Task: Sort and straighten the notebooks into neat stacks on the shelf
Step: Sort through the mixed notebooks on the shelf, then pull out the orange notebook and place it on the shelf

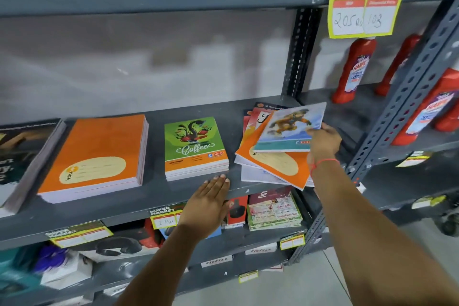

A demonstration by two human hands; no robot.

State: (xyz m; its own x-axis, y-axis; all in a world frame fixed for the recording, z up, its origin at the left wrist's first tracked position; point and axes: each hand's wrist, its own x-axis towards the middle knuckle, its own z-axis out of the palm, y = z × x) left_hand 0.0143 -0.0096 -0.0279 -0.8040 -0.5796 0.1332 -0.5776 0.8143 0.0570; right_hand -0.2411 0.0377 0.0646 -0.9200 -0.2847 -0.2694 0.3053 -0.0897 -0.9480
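Observation:
On the grey shelf (159, 196) lie a neat stack of large orange notebooks (96, 154) and a smaller stack topped by a green "Coffee" notebook (195, 146). At the right sits a messy pile (273, 164) of orange and red notebooks, fanned out and overhanging the front edge. My right hand (323, 141) grips the right edge of a light blue notebook (289, 126) with an animal picture, held tilted above that pile. My left hand (211, 199) rests flat on the shelf's front edge, just below the green stack, fingers together and holding nothing.
A dark book stack (22, 156) lies at the far left. Red cleaner bottles (355, 72) stand on the neighbouring shelf right of the perforated upright (402, 112). A yellow price sign (365, 5) hangs from the upper shelf. Boxed goods fill the lower shelf (273, 211).

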